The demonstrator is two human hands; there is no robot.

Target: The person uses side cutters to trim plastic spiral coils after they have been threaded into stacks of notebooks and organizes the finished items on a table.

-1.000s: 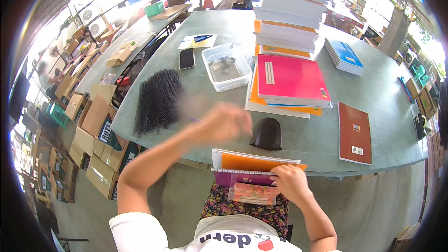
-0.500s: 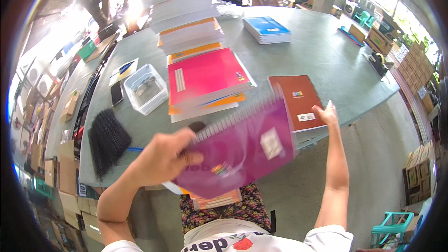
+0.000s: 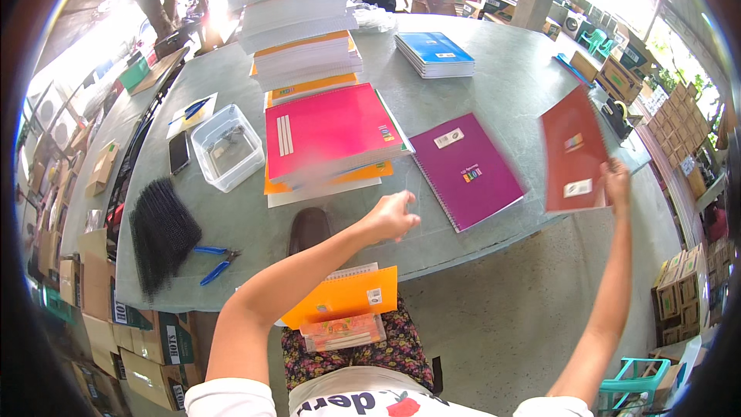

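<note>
At the right of the frame, the right hand (image 3: 617, 179) pinches the lower corner of a thin dark-red notebook (image 3: 573, 150) with small labels, raised above the counter (image 3: 494, 85), while the left hand (image 3: 392, 216), loosely curled and empty, hovers beside the purple spiral notebook (image 3: 466, 169).

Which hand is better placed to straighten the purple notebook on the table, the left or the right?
Probably the left. The left hand is empty and hovers just beside the purple notebook. The right hand is out at the table edge, gripping a red-brown notebook.
</note>
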